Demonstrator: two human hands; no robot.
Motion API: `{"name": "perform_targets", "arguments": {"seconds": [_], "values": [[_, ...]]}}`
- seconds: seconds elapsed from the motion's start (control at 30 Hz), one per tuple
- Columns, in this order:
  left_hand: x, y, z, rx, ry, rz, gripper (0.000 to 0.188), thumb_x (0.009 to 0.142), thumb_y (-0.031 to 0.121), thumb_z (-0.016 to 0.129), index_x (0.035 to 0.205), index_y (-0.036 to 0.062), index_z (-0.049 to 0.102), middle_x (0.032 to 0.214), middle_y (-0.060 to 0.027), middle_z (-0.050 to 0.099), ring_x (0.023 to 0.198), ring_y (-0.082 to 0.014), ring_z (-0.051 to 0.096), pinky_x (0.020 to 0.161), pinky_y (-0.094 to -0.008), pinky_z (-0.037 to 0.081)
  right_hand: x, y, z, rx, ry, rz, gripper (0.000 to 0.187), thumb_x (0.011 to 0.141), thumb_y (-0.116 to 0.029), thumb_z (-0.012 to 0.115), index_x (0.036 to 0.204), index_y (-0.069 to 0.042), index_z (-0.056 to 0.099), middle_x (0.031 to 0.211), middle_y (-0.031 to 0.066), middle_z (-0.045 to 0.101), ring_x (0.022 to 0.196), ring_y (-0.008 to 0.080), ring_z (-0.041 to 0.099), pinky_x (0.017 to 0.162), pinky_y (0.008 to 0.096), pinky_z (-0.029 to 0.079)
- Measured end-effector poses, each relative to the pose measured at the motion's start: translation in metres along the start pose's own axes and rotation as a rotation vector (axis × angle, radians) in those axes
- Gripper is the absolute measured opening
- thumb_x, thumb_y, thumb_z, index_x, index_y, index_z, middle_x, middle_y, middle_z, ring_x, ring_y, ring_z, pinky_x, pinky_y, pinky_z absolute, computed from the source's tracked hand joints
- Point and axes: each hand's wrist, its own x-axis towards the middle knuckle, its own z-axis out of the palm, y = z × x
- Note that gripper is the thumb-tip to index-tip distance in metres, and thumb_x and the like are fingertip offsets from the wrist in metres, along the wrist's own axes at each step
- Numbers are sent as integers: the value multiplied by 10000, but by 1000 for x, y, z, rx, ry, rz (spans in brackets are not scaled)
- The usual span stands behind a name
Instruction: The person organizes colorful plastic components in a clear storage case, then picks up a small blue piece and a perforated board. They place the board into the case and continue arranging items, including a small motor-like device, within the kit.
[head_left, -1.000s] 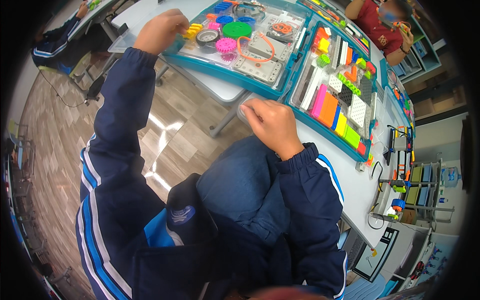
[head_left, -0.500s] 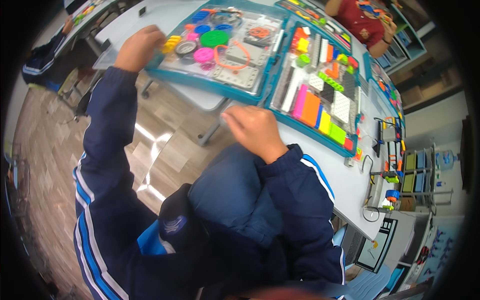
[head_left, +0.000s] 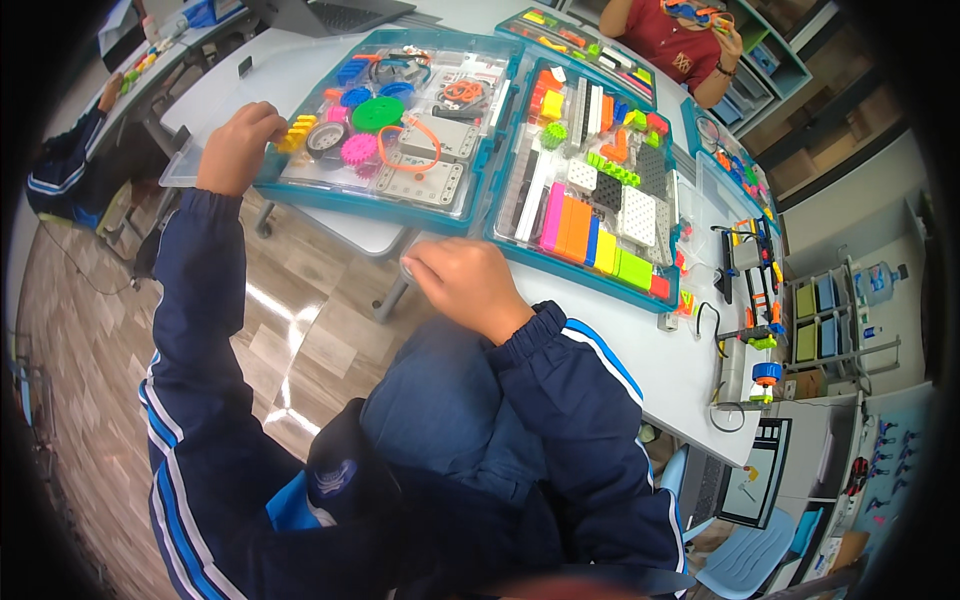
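A teal parts case lies on the white table in front of me, its two halves side by side. My left hand is at the case's left edge, fingers curled and closed beside some yellow pieces; whatever they grip is hidden. In that half are a green gear, a pink gear, a grey wheel and an orange cable. My right hand hovers in front of the table edge, thumb and fingers pinched together. A small greyish bit shows at its fingertips, too small to name.
Colourful bars and plates, such as a white plate, fill the right half. A built model with wires stands on the table at right. Across the table a person in a red shirt holds an orange and blue piece. A laptop sits lower right.
The whole view has shifted, so the case and both hands appear farther left and lower. Relative to the case, both hands stay in about the same places.
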Motion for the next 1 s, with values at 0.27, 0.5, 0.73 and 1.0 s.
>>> {"name": "perform_targets", "arguments": {"seconds": [0.27, 0.5, 0.73, 1.0], "values": [[0, 3, -5, 5, -11, 37, 105, 786, 52, 581, 867, 88, 638, 893, -16, 616, 888, -211, 628, 694, -334, 516, 1, 0, 0, -7, -26, 10, 131, 887, -178, 643, 816, -70, 658, 694, 113, 648, 668, 301, 642, 603, 417, 504], [-1, 4, -8, -10, -29, 46, 125, 780, 48, 589, 881, 87, 651, 870, -12, 655, 867, -202, 623, 695, -332, 515, 0, 1, -1, -12, -47, 27, 116, 877, -177, 669, 862, -67, 702, 744, 113, 674, 685, 308, 652, 609, 399, 516], [-5, 2, -5, -170, -6, -58, 207, 752, -53, 594, 888, 77, 681, 833, -31, 697, 823, -230, 634, 711, -336, 517, 1, 0, 1, -23, -4, -6, 187, 885, -172, 655, 746, -57, 602, 646, 113, 618, 635, 299, 627, 581, 420, 499], [-6, -1, 4, -227, 21, -92, 218, 766, -47, 602, 915, 82, 695, 855, -63, 704, 819, -258, 632, 723, -361, 511, 1, 0, -1, -30, -32, 5, 106, 873, -171, 678, 855, -69, 699, 724, 116, 667, 666, 306, 653, 586, 401, 508]]}}
